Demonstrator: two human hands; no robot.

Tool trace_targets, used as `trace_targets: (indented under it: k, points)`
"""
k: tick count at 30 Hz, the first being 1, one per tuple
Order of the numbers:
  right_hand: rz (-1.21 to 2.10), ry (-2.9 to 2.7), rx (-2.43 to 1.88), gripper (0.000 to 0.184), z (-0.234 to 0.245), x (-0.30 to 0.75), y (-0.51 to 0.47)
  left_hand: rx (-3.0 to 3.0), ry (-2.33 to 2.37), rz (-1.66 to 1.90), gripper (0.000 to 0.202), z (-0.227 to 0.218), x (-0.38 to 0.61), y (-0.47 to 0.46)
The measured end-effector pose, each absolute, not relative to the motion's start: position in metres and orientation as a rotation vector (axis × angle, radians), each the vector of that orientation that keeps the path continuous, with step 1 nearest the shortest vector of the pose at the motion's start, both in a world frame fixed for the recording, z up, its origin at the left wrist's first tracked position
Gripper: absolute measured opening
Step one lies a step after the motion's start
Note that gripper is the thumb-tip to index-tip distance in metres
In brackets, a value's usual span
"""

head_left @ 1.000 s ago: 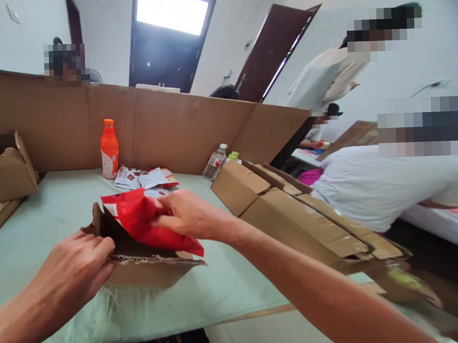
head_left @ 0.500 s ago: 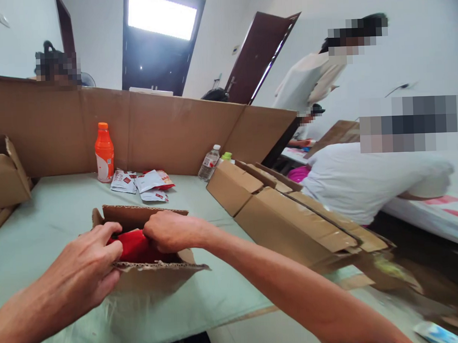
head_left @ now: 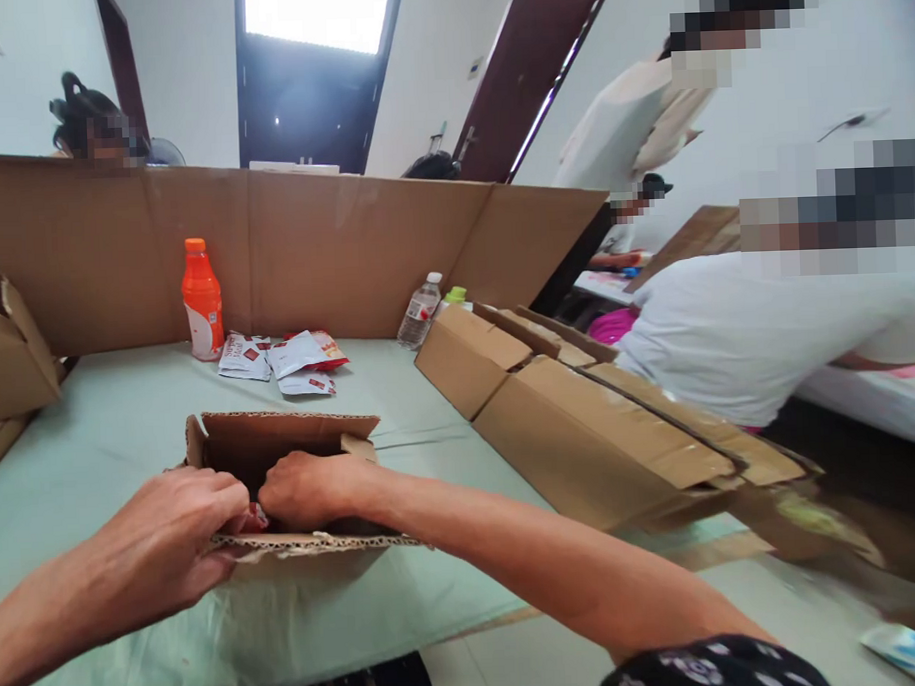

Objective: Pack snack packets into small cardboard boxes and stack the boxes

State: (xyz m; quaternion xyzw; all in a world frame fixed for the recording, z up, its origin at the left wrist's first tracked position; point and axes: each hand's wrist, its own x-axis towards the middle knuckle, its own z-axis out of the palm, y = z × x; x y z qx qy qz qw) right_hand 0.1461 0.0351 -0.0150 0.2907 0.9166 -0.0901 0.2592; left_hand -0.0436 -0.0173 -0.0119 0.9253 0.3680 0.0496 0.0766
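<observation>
An open cardboard box (head_left: 307, 563) stands on the green-covered table in front of me. My left hand (head_left: 186, 523) reaches over its left side, fingers curled down inside. My right hand (head_left: 305, 491) is sunk into the box from the right, closed like a fist. Between the two hands a small part of a red packet (head_left: 254, 518) shows; both hands appear to grip it, though the fingertips are hidden by the hands and box wall. The box's back flap (head_left: 287, 426) stands up.
Behind the box lie several white and red sachets (head_left: 302, 354) beside an orange bottle (head_left: 202, 302). A clear bottle (head_left: 420, 312) stands farther right. Long cardboard boxes (head_left: 588, 438) line the right side; a cardboard panel (head_left: 334, 252) closes the back. Other people are beyond it and at right.
The red packet has gone lower into the box, and far less of it shows. My right hand has moved left and deeper, closer to my left hand. The view has shifted slightly.
</observation>
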Motion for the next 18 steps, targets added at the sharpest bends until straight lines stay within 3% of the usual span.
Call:
trace_targets:
  k: [7,12,15,18]
  points:
    - [-0.443,2.660,0.829,0.024,0.009,0.176,0.031,2.782,1.106,-0.095,0.015,0.003,-0.021,-0.013]
    - [-0.931,3.195,0.977,0.024,0.022,0.219,0.025,2.696,0.985,-0.103,0.028,0.017,-0.015,-0.010]
    - [-1.187,3.368,1.395,0.021,0.017,0.256,0.048,2.651,0.943,-0.084,0.036,0.024,-0.015,-0.009]
    - [-1.457,2.955,2.033,0.012,-0.009,0.283,0.097,2.612,0.908,-0.084,0.042,0.018,-0.022,-0.008]
